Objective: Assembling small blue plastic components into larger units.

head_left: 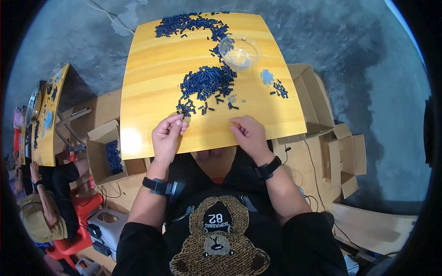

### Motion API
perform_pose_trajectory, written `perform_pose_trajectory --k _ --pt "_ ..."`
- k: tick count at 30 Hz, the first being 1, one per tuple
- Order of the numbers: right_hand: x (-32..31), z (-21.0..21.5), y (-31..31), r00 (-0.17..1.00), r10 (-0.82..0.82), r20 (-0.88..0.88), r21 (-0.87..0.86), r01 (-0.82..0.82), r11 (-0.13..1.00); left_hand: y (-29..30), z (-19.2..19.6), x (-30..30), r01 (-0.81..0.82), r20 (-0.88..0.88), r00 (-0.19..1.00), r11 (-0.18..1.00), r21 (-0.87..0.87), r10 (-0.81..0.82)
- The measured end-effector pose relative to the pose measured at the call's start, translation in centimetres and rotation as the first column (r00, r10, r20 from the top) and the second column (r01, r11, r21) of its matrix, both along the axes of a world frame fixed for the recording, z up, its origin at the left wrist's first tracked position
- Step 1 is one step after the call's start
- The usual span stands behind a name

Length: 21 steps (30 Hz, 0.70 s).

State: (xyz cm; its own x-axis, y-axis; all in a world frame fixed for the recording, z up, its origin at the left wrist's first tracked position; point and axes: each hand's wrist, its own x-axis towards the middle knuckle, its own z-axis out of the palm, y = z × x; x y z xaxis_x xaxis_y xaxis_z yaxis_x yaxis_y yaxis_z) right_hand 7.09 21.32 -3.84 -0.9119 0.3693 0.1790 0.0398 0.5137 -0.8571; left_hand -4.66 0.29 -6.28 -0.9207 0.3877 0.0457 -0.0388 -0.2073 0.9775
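Facing a glossy yellow tabletop (149, 101), we hold our left hand (167, 134) and right hand (251, 134) apart at its near edge. The left is pinched beside the black parts (207, 83), though we cannot tell whether it grips one; the right curls loosely, thumb and forefinger parted. The parts trail to the far edge past a clear bowl (254, 60). Open cartons (314, 94) stand around us on the tan floor (295, 170).
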Motion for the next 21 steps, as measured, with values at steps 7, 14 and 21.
perform_pose_trajectory --k 7,14,21 --pt "-1.5 -0.5 2.1 0.991 -0.124 -0.055 0.146 0.131 0.981 0.2 0.2 -0.3 0.008 0.052 0.999 0.999 -0.043 -0.006" --pt "-3.1 0.4 2.1 0.981 -0.192 -0.006 0.348 0.182 0.920 0.1 1.1 -0.5 -0.162 0.128 0.980 0.986 0.047 0.155" --pt "-4.0 0.3 1.7 0.983 -0.182 -0.034 0.398 0.181 0.899 1.2 0.2 -0.4 -0.105 0.065 0.993 0.992 0.063 0.101"
